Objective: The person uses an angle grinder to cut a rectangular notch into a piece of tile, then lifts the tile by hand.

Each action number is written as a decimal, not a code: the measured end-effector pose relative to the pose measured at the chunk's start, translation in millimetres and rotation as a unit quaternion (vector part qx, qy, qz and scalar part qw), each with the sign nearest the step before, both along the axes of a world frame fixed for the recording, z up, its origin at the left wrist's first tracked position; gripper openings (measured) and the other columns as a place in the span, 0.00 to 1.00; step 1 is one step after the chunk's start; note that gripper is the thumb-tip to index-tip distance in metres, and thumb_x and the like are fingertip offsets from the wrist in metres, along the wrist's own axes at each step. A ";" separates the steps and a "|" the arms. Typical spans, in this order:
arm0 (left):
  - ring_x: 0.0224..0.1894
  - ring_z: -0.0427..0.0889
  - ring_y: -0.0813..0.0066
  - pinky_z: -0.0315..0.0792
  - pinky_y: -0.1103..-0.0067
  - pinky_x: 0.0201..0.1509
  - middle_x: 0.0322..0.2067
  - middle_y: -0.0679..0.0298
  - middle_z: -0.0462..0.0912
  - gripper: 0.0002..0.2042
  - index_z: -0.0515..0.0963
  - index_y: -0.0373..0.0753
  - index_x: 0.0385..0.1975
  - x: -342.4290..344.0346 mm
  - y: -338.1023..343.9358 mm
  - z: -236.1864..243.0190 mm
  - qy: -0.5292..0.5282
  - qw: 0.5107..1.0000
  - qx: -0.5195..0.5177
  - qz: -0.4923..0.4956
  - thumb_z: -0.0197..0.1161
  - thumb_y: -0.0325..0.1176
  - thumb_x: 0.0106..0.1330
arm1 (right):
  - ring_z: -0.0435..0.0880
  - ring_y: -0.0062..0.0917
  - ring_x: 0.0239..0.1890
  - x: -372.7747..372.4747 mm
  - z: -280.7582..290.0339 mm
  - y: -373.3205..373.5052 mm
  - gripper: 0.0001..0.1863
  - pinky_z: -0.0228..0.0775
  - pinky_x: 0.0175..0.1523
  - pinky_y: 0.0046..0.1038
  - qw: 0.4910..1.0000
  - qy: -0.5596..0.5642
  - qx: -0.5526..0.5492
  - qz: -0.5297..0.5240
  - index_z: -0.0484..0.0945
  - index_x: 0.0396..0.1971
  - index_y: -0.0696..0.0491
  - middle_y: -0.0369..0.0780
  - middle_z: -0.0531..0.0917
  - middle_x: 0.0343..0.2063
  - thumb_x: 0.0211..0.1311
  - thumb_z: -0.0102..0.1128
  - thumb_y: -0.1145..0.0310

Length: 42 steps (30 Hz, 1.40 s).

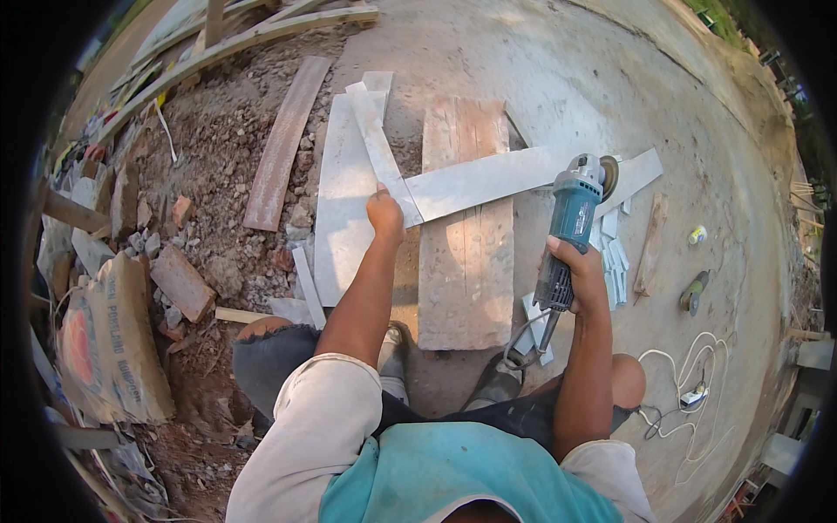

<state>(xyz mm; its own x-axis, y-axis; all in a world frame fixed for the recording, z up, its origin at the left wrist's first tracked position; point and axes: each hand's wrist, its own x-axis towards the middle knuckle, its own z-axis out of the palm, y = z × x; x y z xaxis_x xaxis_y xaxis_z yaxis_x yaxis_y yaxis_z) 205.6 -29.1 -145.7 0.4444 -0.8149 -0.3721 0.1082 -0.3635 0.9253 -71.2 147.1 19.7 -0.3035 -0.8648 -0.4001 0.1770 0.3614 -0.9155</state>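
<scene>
My right hand (582, 268) is wrapped round the dark rear body of a teal angle grinder (572, 209). The grinder's disc (610, 176) is at the far end, over a long pale strip of tile or board (488, 181); I cannot tell whether it touches. That strip lies across a worn wooden plank (466, 288). At its left end, my left hand (384, 213) is closed on the edge of a second, shorter pale strip (373, 131), which slants away up left. Beneath the left hand lies a wide pale sheet (340, 192). The fingers' undersides are hidden.
Cut pale pieces (614, 257) lie right of the plank, beside a wood scrap (652, 244). Farther right are a second grinder-like tool (694, 293) and a coiled white cord (697, 357). Rubble, a reddish board (288, 144) and a cement bag (118, 340) are on the left.
</scene>
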 end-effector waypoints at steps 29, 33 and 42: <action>0.51 0.77 0.53 0.72 0.64 0.52 0.48 0.47 0.75 0.33 0.73 0.32 0.46 -132.2 -28.2 64.1 -0.472 0.752 -0.062 -0.455 0.72 0.55 0.53 | 0.77 0.18 0.21 -38.8 5.6 14.6 0.17 0.69 0.27 0.22 0.995 -0.034 -0.002 -0.090 0.77 0.35 0.57 0.35 0.78 0.25 0.51 0.71 0.64; 0.62 0.66 0.49 0.65 0.61 0.63 0.57 0.46 0.66 0.47 0.64 0.32 0.58 -174.4 -6.1 50.3 -0.494 0.718 0.004 -0.491 0.78 0.57 0.44 | 0.77 0.19 0.20 -48.1 4.0 26.9 0.18 0.71 0.26 0.23 0.992 -0.049 0.017 -0.113 0.76 0.36 0.58 0.35 0.78 0.25 0.51 0.71 0.64; 0.61 0.62 0.51 0.61 0.64 0.65 0.56 0.47 0.63 0.52 0.59 0.27 0.58 -183.9 -15.4 62.9 -0.524 0.688 0.087 -0.495 0.81 0.50 0.36 | 0.81 0.22 0.21 -66.7 9.1 31.6 0.18 0.76 0.26 0.25 0.991 -0.062 0.031 -0.112 0.76 0.36 0.56 0.38 0.81 0.24 0.52 0.70 0.60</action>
